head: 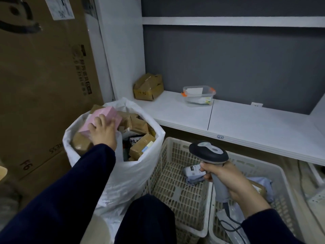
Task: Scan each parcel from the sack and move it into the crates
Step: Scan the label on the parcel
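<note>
Your left hand (103, 132) is grabbing the pink parcel (107, 113) at the sack (126, 175) rim's far-left side — right hand (226, 180) gripping the scanner (209, 152) over the left crate (175, 191), far-right corner.

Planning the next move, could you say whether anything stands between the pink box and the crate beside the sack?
Nothing visible does, save the sack's rim. The right hand holds the barcode scanner above the crate's right edge.
</note>
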